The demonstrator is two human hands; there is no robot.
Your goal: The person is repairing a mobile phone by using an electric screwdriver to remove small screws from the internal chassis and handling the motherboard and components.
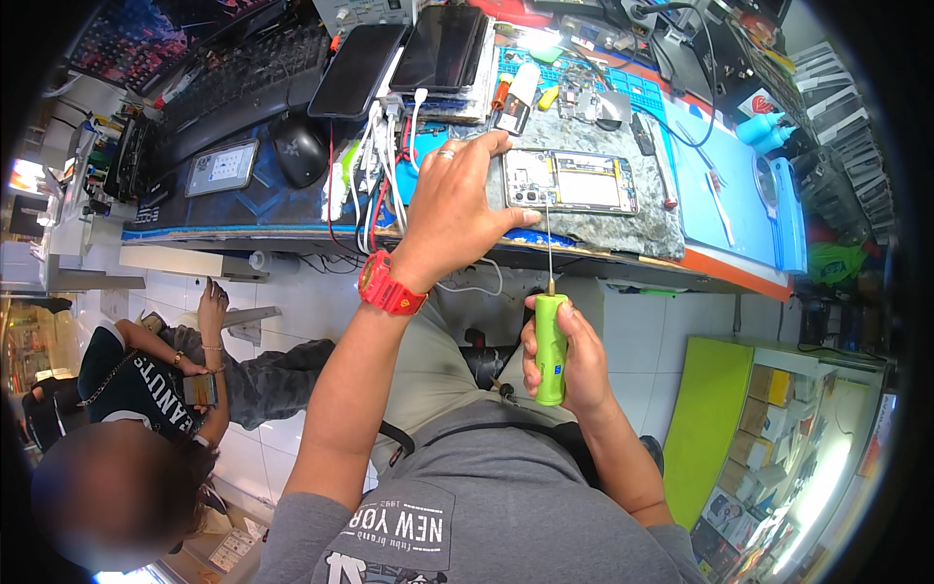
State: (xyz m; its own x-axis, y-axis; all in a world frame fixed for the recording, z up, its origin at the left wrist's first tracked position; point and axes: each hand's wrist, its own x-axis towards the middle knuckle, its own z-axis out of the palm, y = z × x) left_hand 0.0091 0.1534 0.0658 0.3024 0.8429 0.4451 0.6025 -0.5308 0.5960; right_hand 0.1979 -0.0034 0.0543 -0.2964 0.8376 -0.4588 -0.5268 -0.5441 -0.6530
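An opened smartphone, its inner boards and battery area exposed, lies flat on a grey stone-patterned work mat. My left hand, with a red watch on its wrist, spans the phone's left end, thumb at the near edge and fingertips by the far corner. Below the bench edge, my right hand is wrapped round the green handle of an electric screwdriver. Its long thin shaft points away from me and its tip reaches the phone's near edge, left of the middle. Whether it sits in a screw is too small to tell.
Two dark phones and white cables lie left of the mat, near a black mouse. Small parts lie behind the phone. A brush rests on the blue mat at right. Another person sits at lower left.
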